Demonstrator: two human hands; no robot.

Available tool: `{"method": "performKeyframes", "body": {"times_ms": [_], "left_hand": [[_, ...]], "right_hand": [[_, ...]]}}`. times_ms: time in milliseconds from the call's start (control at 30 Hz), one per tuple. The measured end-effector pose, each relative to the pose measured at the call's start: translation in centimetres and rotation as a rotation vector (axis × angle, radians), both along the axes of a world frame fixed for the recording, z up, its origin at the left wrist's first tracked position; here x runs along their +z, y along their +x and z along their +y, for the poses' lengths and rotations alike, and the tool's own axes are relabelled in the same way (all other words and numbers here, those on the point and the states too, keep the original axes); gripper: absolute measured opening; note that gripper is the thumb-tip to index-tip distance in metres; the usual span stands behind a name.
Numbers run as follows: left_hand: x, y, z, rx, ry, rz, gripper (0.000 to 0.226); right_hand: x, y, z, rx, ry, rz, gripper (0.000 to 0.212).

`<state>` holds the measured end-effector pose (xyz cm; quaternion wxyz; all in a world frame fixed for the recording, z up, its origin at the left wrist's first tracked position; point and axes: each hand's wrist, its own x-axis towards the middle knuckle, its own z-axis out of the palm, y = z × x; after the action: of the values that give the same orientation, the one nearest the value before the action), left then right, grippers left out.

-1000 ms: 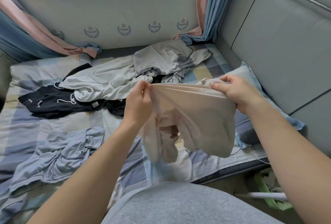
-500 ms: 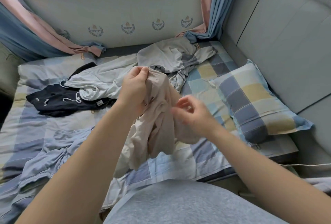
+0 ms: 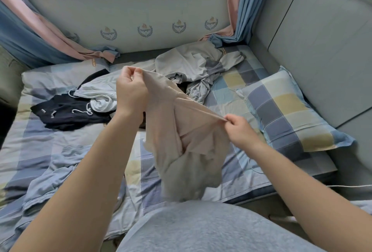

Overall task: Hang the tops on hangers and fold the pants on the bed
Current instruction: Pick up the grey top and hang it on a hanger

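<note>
Sorting out the beige garment [image 3: 187,141] goes best, I judge, by finding its edges and pulling it flat before laying it down. It hangs in the air above the bed [image 3: 231,94], in front of the person's body, bunched and twisted, so top or pants cannot be told. The left hand [image 3: 130,92] pinches the upper edge, fingers curled tight on the cloth. The right hand [image 3: 240,129], lower and well apart from it, pinches another edge and draws it taut. Other clothes [image 3: 193,64] lie heaped behind.
</note>
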<state>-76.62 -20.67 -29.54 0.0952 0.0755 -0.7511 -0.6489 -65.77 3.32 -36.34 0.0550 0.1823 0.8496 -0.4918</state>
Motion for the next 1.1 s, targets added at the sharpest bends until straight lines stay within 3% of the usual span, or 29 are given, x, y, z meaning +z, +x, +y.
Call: {"method": "performKeyframes", "body": {"times_ms": [100, 200, 300, 367, 500, 600, 633, 700, 800, 967, 1100], "left_hand": [[-0.7, -0.4, 0.1, -0.009, 0.049, -0.047, 0.022], [-1.2, -0.3, 0.6, -0.202, 0.254, -0.148, 0.010], [-2.8, 0.5, 1.3, -0.413, 0.315, -0.249, 0.043], [-4.1, 1.3, 1.9, -0.505, 0.272, -0.328, 0.064], [-7.3, 4.1, 4.0, -0.632, 0.018, -0.452, 0.074], [-9.4, 6.7, 6.2, -0.729, -0.110, -0.513, 0.094], [-10.1, 7.3, 6.9, -0.721, -0.115, -0.526, 0.092], [-11.6, 7.9, 7.8, -0.633, -0.144, -0.519, 0.060], [-12.6, 6.9, 6.9, -0.500, -0.320, -0.416, 0.012], [-12.1, 3.1, 1.3, -0.155, -0.365, -0.326, 0.019], [-11.0, 1.3, -1.0, -0.035, -0.384, -0.212, 0.015]], "right_hand": [[1.4, -0.5, 1.7, -0.019, -0.047, 0.037, 0.033], [2.4, -1.2, 2.3, -0.092, -0.197, 0.066, 0.030], [3.6, -1.8, 2.1, -0.224, -0.359, 0.073, 0.033], [4.1, -2.2, 2.1, -0.265, -0.423, 0.082, 0.028], [5.2, -2.3, 2.3, -0.281, -0.595, 0.105, 0.027], [6.5, -2.0, 2.1, -0.270, -0.711, 0.113, 0.029], [6.9, -1.9, 2.0, -0.271, -0.750, 0.117, 0.029], [7.6, -1.8, 2.1, -0.277, -0.785, 0.133, 0.028], [7.9, -2.0, 2.9, -0.293, -0.634, 0.164, 0.027], [7.6, -0.9, 5.1, -0.126, -0.298, 0.035, 0.023], [6.5, -0.8, 4.9, 0.025, -0.029, 0.020, 0.023]]}}
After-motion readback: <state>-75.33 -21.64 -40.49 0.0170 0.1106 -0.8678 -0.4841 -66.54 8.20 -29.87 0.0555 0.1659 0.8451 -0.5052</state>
